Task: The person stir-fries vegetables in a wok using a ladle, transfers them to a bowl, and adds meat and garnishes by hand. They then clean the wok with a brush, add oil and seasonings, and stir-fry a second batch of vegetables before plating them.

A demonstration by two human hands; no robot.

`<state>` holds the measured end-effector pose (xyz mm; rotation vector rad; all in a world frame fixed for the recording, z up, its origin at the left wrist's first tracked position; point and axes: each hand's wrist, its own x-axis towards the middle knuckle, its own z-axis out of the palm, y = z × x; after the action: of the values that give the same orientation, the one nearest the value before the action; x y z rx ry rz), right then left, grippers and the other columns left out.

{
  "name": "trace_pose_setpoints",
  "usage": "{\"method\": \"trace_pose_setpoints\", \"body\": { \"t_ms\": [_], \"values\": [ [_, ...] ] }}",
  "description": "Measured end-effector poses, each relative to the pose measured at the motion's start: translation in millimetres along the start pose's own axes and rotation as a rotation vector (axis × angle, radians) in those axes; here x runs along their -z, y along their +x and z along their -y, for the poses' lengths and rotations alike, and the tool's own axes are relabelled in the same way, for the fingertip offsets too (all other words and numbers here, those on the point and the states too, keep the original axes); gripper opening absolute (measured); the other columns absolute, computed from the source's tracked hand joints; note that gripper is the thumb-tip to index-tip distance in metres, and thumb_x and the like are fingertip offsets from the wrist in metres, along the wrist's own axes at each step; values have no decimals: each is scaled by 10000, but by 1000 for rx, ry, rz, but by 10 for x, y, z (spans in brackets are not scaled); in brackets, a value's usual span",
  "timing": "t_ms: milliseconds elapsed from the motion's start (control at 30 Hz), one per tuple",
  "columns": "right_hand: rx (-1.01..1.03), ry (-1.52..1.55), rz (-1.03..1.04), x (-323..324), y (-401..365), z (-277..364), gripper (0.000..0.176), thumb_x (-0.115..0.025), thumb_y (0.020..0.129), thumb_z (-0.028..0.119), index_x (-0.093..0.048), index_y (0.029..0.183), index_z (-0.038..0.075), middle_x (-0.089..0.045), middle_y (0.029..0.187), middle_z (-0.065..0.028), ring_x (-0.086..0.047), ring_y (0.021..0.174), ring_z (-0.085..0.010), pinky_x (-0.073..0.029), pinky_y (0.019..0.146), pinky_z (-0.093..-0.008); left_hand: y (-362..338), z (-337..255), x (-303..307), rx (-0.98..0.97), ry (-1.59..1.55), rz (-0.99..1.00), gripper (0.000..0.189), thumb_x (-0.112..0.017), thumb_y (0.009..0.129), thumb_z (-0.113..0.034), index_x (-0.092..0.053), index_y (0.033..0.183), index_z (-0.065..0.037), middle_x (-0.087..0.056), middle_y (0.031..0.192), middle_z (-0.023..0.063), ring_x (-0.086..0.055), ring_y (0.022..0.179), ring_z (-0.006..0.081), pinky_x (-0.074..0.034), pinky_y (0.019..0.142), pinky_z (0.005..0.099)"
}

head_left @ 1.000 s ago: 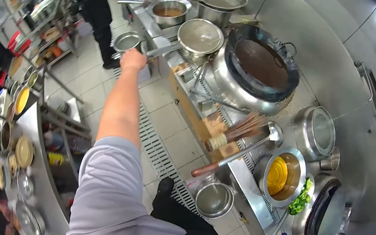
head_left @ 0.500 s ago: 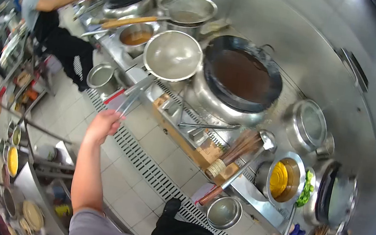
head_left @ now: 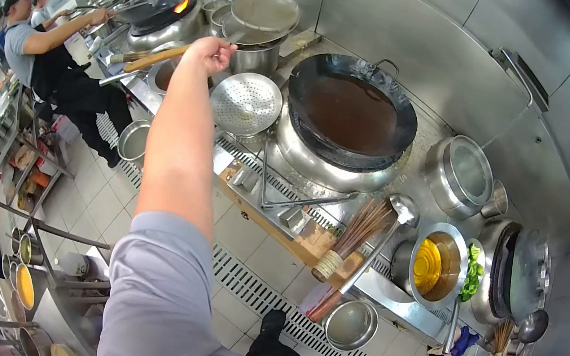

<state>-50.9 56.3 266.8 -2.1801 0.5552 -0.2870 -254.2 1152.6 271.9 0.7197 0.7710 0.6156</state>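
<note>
The left hand (head_left: 207, 54) has risen, grip clenched on the strainer (head_left: 246, 103) handle; its bowl hangs between hand and wok (head_left: 350, 111).

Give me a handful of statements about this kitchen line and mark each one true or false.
1. The left hand grips the handle of the perforated strainer. True.
2. The wok is full of green vegetables. False: its inside shows only brown. The greens lie by the bowl with yellow contents.
3. A flame burns at a far burner, near another person. True.
4. The ladle sits inside the wok. False: it rests on the counter edge next to the bamboo brush.
</note>
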Motion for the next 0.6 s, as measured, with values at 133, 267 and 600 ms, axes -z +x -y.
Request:
{"method": "trace_pose_setpoints", "body": {
  "t_ms": [133, 267, 600],
  "values": [
    [22, -34, 30, -62, -114, 178, 261, -486, 832, 82, -468, 1092, 68, -369, 503, 13, -333, 347, -85, -259, 291, -246, 158, 260, 184, -168, -84, -154, 93, -435, 884, 31, -417, 974, 44, -630, 942, 205, -569, 605, 146, -520, 531, 235],
    [57, -69, 48, -108, -81, 265, 304, -485, 834, 80, -460, 1136, 61, -371, 506, 14, -335, 350, -81, -261, 293, -243, 77, 387, 556, -308, -100, -130, 191, -480, 892, -21, -444, 1056, 70, -596, 1010, 241, -630, 794, 220, -540, 600, 274],
    [179, -112, 165, -91, -100, 305, 470, -485, 843, 74, -389, 1302, 45, -390, 529, 14, -354, 367, -68, -276, 302, -229, -670, 1586, 1428, 89, 1763, -370, 621, -634, 764, -530, -651, 979, 52, -662, 969, 202, -650, 854, 331, -509, 758, 397]
  ]
}}
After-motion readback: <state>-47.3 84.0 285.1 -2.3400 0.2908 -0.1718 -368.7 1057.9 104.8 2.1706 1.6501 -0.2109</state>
